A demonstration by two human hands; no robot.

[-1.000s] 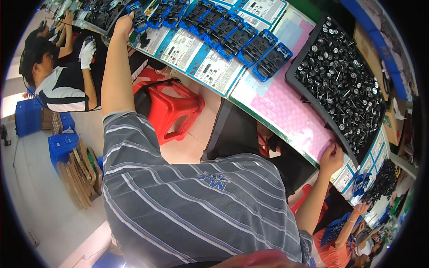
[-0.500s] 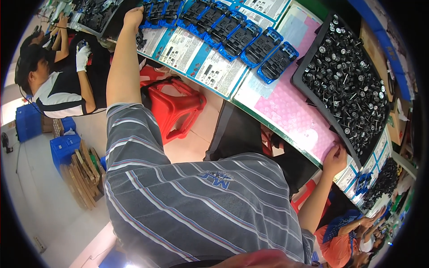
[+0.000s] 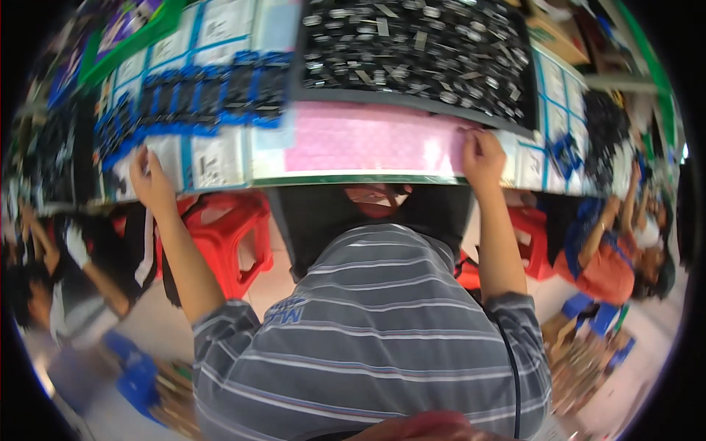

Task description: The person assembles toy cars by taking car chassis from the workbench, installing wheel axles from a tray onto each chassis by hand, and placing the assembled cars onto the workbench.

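Note:
My left hand is at the near edge of the table, just in front of the left part of a row of blue-and-black toy car chassis. Its fingers are loosely bent and a little apart, with nothing visible in them. My right hand is closed at the right end of a pink bubble sheet, below the rim of a large black tray. Whatever its fingers may hold is hidden. Many small black-and-silver wheel-and-axle parts fill the tray, blurred by motion.
Printed card sheets line the tabletop. Another blue piece and a dark heap of parts lie to the right. A green crate stands far left. Red stools are under the table edge; co-workers sit on both sides.
My view has swung to the right, so the tray now sits ahead. My left hand has come back from the far end of the chassis row; my right hand stays near the tray's edge.

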